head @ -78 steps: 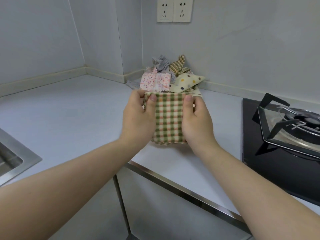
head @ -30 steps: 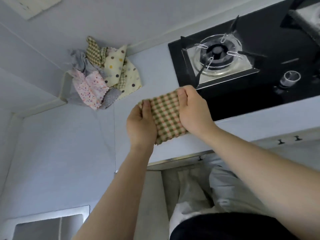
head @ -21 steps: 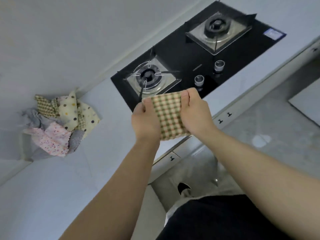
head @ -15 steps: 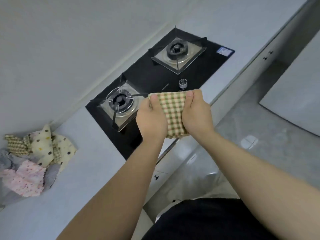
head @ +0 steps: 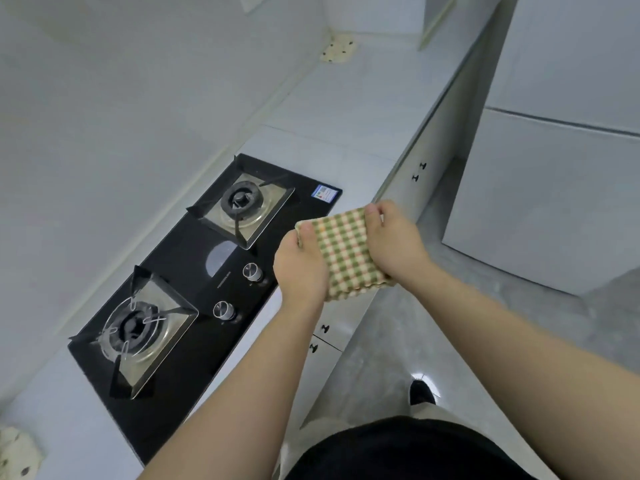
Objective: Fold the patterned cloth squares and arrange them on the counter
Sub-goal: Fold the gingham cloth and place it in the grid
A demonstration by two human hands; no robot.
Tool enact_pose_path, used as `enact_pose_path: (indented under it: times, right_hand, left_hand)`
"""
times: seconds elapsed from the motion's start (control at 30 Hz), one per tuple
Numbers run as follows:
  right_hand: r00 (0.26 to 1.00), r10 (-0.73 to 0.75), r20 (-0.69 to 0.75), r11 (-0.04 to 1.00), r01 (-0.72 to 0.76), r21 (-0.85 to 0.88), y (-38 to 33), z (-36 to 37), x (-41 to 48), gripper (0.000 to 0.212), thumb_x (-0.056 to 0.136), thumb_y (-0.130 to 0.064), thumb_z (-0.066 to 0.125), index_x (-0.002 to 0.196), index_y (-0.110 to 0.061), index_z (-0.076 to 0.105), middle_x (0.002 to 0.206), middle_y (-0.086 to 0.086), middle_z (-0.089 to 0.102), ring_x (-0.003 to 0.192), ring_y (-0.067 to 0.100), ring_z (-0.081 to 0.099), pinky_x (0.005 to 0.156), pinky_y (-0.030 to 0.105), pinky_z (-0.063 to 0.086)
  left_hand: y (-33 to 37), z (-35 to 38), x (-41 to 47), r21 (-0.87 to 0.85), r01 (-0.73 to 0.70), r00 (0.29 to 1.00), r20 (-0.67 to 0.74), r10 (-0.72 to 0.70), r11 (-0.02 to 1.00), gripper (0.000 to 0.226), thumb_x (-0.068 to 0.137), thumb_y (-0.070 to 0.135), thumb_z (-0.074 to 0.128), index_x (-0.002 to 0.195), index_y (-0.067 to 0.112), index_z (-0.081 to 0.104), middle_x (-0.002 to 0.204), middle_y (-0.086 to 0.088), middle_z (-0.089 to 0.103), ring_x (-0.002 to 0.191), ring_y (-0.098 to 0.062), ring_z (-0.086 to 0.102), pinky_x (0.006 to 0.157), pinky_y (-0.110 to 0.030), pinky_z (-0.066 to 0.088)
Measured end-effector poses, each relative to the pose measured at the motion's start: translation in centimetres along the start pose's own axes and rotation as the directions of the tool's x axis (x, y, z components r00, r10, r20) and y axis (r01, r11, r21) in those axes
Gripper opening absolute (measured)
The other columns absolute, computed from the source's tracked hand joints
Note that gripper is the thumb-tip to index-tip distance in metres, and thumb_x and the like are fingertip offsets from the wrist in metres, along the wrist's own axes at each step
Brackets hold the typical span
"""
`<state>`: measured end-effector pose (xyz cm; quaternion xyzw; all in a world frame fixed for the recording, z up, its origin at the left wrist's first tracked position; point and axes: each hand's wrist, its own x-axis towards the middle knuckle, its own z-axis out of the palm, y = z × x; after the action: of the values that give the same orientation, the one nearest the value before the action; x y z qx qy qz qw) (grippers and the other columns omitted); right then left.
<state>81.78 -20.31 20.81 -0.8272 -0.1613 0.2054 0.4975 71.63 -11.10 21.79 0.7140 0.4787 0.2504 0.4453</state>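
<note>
A folded green-and-cream checked cloth square (head: pixel 346 254) is held between both hands, over the front edge of the pale grey table (head: pixel 329 133) and just right of the black glass gas hob (head: pixel 180 265). The left hand (head: pixel 299 268) has its grip closed on the cloth's left edge, thumb on top. The right hand (head: pixel 394 245) grips the right edge the same way. A cream polka-dot cloth (head: pixel 337 51) lies flat in the table's far corner, well apart from the hands.

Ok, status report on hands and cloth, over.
Left hand, right hand both grip folded checked cloth. Held in air beside stove. Dotted cloth on far counter.
</note>
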Motion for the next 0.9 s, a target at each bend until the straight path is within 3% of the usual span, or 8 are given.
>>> enact_pose_path:
  times: [0.17,0.33,0.47,0.57,0.67,0.77,0.83,0.9]
  right_hand:
    - [0.999,0.050,0.013,0.999,-0.050,0.009,1.0,-2.7,5.2,0.034,0.110,-0.038,0.027,0.121,-0.016,0.051,0.096,-0.002,0.056,0.084,0.016,0.053,0.075,0.033,0.037]
    - [0.998,0.057,0.023,0.998,-0.057,0.012,1.4,-2.7,10.6,0.028,0.111,-0.037,0.028,0.109,-0.018,0.048,0.085,-0.010,0.051,0.075,0.001,0.047,0.059,0.019,0.033]
    - [0.997,0.073,0.035,0.997,-0.074,0.023,1.0,-1.9,16.4,0.030,0.111,-0.039,0.028,0.111,-0.018,0.049,0.088,-0.008,0.055,0.076,0.003,0.049,0.060,0.021,0.036]
    - [0.991,0.122,0.060,0.992,-0.122,0.004,0.7,-1.5,20.8,0.029,0.110,-0.041,0.028,0.114,-0.021,0.049,0.089,-0.010,0.053,0.079,0.003,0.050,0.061,0.021,0.038]
    - [0.972,0.214,0.101,0.976,-0.216,0.015,0.7,-1.7,25.4,0.035,0.108,-0.047,0.030,0.123,-0.021,0.048,0.096,-0.008,0.056,0.081,0.004,0.051,0.063,0.026,0.040]
    - [0.942,0.307,0.136,0.945,-0.318,0.073,0.4,-2.4,30.5,0.040,0.106,-0.048,0.035,0.138,-0.024,0.043,0.107,-0.006,0.058,0.089,0.008,0.057,0.075,0.032,0.049]
    - [0.927,0.349,0.136,0.923,-0.365,0.118,0.1,-2.9,33.6,0.040,0.105,-0.036,0.039,0.144,-0.027,0.037,0.104,-0.005,0.061,0.091,0.012,0.062,0.081,0.036,0.056]
    - [0.922,0.363,0.137,0.917,-0.380,0.122,-0.3,-3.2,36.4,0.042,0.103,-0.026,0.039,0.144,-0.029,0.034,0.098,-0.001,0.065,0.084,0.014,0.063,0.077,0.036,0.056]
  left_hand:
    - [2.3,4.7,2.2,0.009,0.012,0.997,0.077,-0.013,1.000,0.041,0.104,0.047,0.046,0.094,0.009,0.059,0.084,0.004,0.060,0.073,-0.009,0.052,0.065,-0.026,0.041]
    - [3.6,8.0,6.0,-0.005,-0.024,0.998,0.056,0.025,1.000,0.038,0.105,0.041,0.049,0.084,0.009,0.054,0.074,0.005,0.049,0.064,-0.008,0.043,0.059,-0.019,0.040]
    - [3.4,11.1,11.5,-0.035,0.009,0.999,0.033,-0.008,0.999,0.036,0.102,0.045,0.049,0.080,0.017,0.052,0.074,0.006,0.053,0.069,-0.014,0.049,0.070,-0.042,0.050]
    - [3.5,13.3,15.6,-0.058,0.081,0.994,0.073,-0.077,0.995,0.033,0.101,0.048,0.050,0.100,0.017,0.060,0.091,0.005,0.063,0.087,-0.017,0.064,0.083,-0.044,0.056]
    - [4.6,15.5,19.5,-0.113,0.207,0.970,0.153,-0.189,0.972,0.033,0.100,0.047,0.055,0.119,0.020,0.051,0.106,0.004,0.064,0.098,-0.015,0.066,0.084,-0.036,0.058]
    - [6.1,18.0,23.9,-0.177,0.253,0.942,0.267,-0.201,0.951,0.034,0.100,0.032,0.058,0.130,0.030,0.042,0.111,-0.001,0.066,0.094,-0.016,0.070,0.072,-0.032,0.059]
    - [7.0,19.4,26.3,-0.149,0.209,0.928,0.342,-0.148,0.967,0.041,0.097,0.018,0.058,0.129,0.035,0.041,0.111,0.000,0.064,0.091,-0.015,0.071,0.064,-0.025,0.058]
    - [7.7,20.7,28.6,-0.050,0.109,0.918,0.389,-0.081,0.993,0.037,0.095,0.011,0.056,0.121,0.037,0.049,0.114,0.005,0.062,0.093,-0.014,0.070,0.067,-0.025,0.059]
